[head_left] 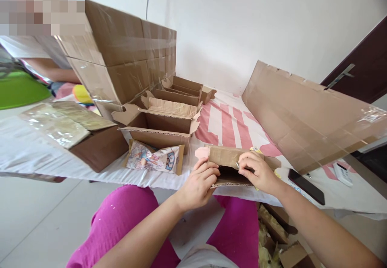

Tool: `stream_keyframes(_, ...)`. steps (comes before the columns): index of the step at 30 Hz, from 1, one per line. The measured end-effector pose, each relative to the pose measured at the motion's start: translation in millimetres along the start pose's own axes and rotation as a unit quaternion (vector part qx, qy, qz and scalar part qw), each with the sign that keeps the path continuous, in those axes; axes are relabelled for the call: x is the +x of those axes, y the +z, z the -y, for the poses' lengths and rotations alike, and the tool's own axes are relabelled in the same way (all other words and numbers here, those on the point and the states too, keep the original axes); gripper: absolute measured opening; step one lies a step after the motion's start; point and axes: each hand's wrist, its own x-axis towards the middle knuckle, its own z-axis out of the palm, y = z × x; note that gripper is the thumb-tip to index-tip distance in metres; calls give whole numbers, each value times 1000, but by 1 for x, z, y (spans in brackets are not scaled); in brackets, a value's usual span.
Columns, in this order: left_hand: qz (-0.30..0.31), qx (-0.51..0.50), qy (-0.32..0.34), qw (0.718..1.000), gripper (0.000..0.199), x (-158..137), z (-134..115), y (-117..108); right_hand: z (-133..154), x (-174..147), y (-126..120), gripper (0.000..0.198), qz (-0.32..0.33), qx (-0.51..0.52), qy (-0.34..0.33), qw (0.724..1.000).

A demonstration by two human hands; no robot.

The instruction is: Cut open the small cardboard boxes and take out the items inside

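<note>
A small open cardboard box (225, 155) lies at the table's front edge, its dark opening turned toward me. My left hand (201, 181) grips its left side, fingers curled over the rim. At the right end of the opening, my right hand (256, 171) is closed in a pinch. A small shiny bit shows at those fingertips, too small to make out. Left of the box lies a printed, sealed packet (154, 158) with gold ends. Behind the packet stands an open cardboard box (157, 137), first in a row of similar open boxes (173, 106).
Large taped cartons (123, 54) stand at the back left, near another person's arm (54, 71). A taped box (99, 147) sits at left. A cardboard panel (302, 114) leans at right, near a black phone (306, 186). Cardboard scraps (272, 223) lie below the table.
</note>
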Motion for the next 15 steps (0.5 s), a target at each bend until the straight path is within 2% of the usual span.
stream_keyframes(4, -16, -9, 6, 1000, 8, 1, 0, -2, -8, -6, -13, 16, 43, 83, -9, 996)
stream_keyframes(7, -12, -9, 14, 1000, 11, 1, -1, -2, -14, -12, -18, 16, 53, 175, 24, 983)
stream_keyframes(12, -17, -12, 7, 1000, 8, 1, 2, -5, -26, -19, -15, 24, -46, 374, 78, 923)
stream_keyframes(15, -19, -18, 8, 1000, 5, 1, 4, -7, -33, -22, -14, 25, -124, 404, 100, 901)
